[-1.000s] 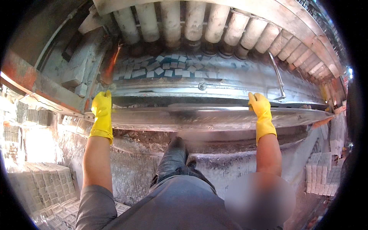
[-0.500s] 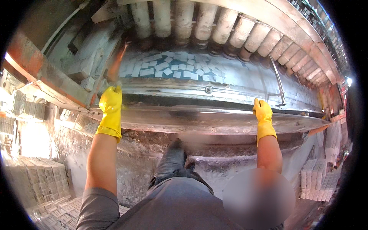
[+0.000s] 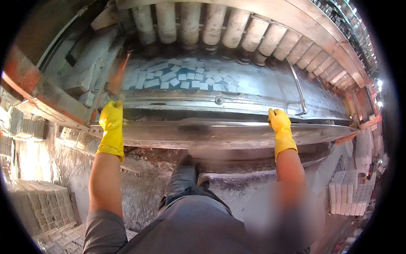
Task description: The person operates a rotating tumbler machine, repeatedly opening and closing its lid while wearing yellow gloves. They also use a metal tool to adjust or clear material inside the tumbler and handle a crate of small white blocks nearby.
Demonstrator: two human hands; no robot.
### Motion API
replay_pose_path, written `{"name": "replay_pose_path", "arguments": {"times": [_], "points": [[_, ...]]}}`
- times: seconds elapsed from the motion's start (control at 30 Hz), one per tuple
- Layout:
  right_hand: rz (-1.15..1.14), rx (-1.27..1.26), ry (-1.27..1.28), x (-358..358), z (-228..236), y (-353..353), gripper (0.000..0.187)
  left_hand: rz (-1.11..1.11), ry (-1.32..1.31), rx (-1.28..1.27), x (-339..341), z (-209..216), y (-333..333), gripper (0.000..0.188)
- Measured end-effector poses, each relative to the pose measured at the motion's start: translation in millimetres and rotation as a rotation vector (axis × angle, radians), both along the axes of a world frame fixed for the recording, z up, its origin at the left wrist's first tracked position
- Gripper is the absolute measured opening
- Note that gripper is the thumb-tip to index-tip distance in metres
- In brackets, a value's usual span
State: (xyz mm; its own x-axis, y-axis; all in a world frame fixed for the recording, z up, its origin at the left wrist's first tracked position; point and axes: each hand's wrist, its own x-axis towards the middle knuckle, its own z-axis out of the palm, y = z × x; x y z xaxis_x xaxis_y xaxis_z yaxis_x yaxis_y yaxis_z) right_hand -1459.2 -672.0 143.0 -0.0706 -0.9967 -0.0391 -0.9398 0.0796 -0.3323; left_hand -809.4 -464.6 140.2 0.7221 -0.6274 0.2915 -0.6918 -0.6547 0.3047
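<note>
My left hand (image 3: 111, 117), in a yellow rubber glove, is closed at the left end of a long metal front ledge (image 3: 203, 130). My right hand (image 3: 281, 127), gloved the same way, is closed over the ledge farther right. Whatever the fingers grip is hidden from above. Beyond the ledge lies a wet bluish bed (image 3: 262, 80) with many pale rectangular pieces (image 3: 182, 78) scattered on its left half. A thin metal bar (image 3: 297, 86) crosses the bed near my right hand.
A row of thick pale rollers (image 3: 191, 26) lines the far side under a curved beam. An orange-stained metal frame (image 3: 29, 78) stands at left. Stacked white slotted blocks (image 3: 44, 203) rise at lower left, with another stack (image 3: 349, 192) at lower right.
The whole scene, with both hands, has shifted slightly left in the picture. Both hands remain closed at the same places along the ledge.
</note>
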Motion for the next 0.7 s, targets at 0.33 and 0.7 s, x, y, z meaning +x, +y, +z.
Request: {"name": "replay_pose_path", "arguments": {"times": [0.33, 0.7], "points": [[-0.002, 0.225, 0.098, 31, 26, -35, 0.047, 0.027, 0.021, 0.025, 19, -6, -24, 0.045], [-0.116, 0.252, 0.107, 51, 27, -73, 0.042, 0.042, 0.075, 0.055, 54, -15, -45, 0.048]]}}
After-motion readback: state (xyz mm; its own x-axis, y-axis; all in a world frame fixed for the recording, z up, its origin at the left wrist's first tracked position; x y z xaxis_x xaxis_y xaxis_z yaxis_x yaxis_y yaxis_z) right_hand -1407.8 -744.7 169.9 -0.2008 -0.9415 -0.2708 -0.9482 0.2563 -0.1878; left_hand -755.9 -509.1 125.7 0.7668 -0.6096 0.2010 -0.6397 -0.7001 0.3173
